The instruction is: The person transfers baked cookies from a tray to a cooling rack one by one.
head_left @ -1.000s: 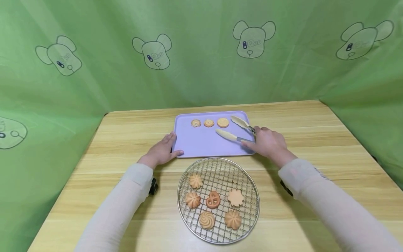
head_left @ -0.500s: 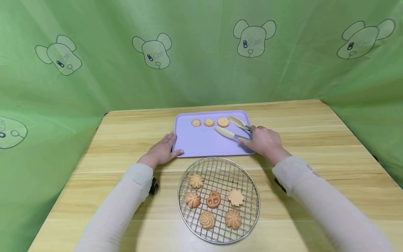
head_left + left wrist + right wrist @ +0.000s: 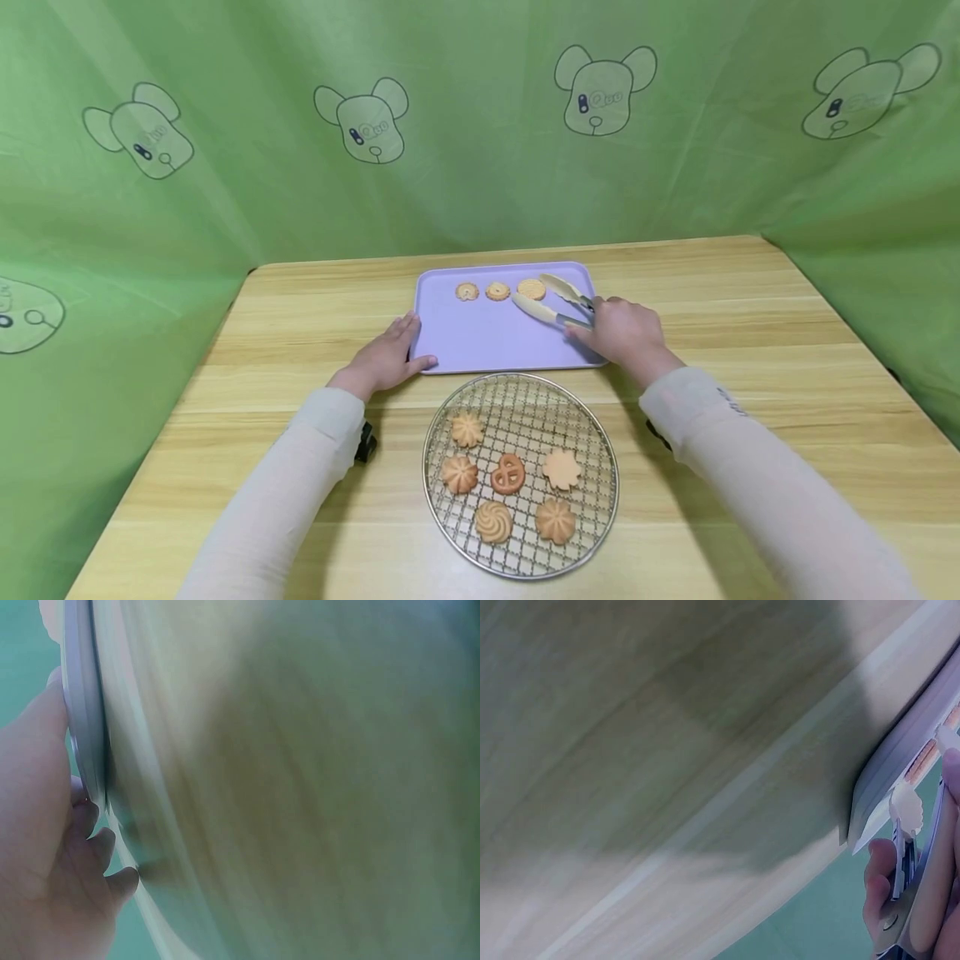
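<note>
My left hand (image 3: 384, 357) rests against the left edge of a lilac tray (image 3: 487, 337). Its fingers lie along the side, and the thumb reaches over the near left corner. In the left wrist view the tray's edge (image 3: 88, 712) sits beside the thumb. My right hand (image 3: 626, 331) grips a pair of tongs (image 3: 534, 308) over the tray's right part, their cream tips spread apart. Between those tips, or right at them, lies a round flat cookie (image 3: 531, 289). A ring-shaped cookie (image 3: 497, 291) and a scalloped cookie (image 3: 467, 292) are in the same row to its left.
Nearer me, a round wire cooling rack (image 3: 551, 408) holds several cookies, among them a pretzel-shaped one (image 3: 508, 474), a swirled one (image 3: 493, 522) and a pale flower-shaped one (image 3: 562, 470). Green cloth (image 3: 480, 192) hangs behind the wooden table (image 3: 750, 333).
My right hand has moved slightly left with the tongs, bringing their tips closer around the round flat cookie. My left hand and the rack have stayed in place.
</note>
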A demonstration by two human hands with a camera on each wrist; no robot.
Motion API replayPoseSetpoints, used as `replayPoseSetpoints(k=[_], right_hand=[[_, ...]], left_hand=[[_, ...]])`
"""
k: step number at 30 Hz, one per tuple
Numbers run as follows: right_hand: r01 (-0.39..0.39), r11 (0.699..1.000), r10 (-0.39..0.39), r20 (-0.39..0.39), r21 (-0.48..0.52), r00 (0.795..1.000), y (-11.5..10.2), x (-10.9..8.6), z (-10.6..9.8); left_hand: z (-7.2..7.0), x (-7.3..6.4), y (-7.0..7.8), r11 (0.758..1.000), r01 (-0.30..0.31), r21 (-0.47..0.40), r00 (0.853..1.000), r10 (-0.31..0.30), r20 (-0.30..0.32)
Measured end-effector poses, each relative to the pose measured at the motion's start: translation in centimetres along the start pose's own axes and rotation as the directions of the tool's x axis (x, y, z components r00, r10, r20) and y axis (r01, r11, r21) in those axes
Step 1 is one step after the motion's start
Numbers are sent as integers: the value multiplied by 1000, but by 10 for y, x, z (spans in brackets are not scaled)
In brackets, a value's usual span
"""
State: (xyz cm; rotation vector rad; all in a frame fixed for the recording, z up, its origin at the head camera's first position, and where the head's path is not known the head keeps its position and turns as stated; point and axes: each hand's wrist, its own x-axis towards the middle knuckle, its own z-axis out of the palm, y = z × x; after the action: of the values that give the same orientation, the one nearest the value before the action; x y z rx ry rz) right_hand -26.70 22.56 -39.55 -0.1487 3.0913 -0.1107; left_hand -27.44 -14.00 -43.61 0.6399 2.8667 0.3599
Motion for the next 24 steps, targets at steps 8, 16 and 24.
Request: replayPoseSetpoints(k=[8,16,24], right_hand=[[0,1000,0,8,3,1000,-1,0,-2],[-7,1000,7,22,-6,1000,1,0,-3],[-1,1000,1,6,4,1000,1,-2,-2]], left_hand=[[-1,-1,1,1000,-3,-5,1000,3,-2],[-1,0,0,1000,-7,4,1000,7,-4],[1,1,-1,1000,-3,9,1000,3,-5]])
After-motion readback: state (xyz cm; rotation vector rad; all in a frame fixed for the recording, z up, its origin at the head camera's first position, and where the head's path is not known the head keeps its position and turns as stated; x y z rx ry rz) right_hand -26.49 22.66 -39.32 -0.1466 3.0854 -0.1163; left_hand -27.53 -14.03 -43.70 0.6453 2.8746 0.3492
